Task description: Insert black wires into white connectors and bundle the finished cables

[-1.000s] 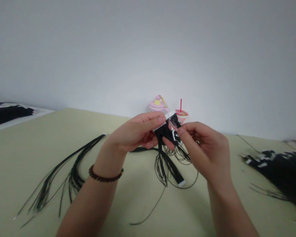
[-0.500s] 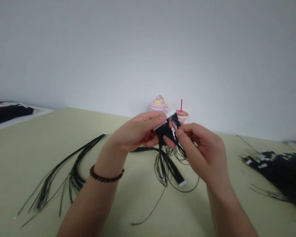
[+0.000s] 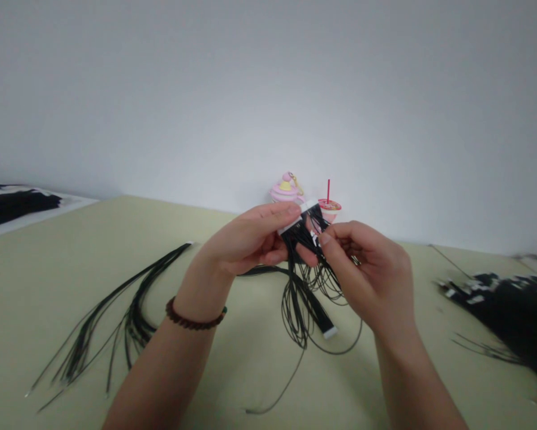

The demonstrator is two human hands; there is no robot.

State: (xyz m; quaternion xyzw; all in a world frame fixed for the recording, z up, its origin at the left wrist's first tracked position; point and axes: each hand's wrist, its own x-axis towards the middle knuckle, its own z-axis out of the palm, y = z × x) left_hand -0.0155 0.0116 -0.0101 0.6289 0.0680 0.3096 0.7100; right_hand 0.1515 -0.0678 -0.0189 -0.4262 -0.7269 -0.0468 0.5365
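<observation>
your left hand (image 3: 250, 239) has its grip closed on the white connector (image 3: 310, 206), thumb across it, so you cannot tell whether the two white stretches are one piece. black wires (image 3: 297, 237) fan down from it. the grip of your right hand (image 3: 372, 272) is pinched on some of them just beside the connector; which strands, and their tips, your fingers hide. lower, the wires hang in loops too tangled to follow, overlapping a flat black cable (image 3: 321, 316) with a white end. to the left, a wire bundle (image 3: 139, 304) on the surface (image 3: 236, 364) runs partly behind your forearm, below the bracelet (image 3: 192, 323). behind your hands, a pink trinket (image 3: 285, 194) and a cup (image 3: 330, 206) with a red straw are partly covered. at right, a dark wire pile (image 3: 514, 316) is blurred and cut off, as are the dark strands (image 3: 21, 208) at far left.
</observation>
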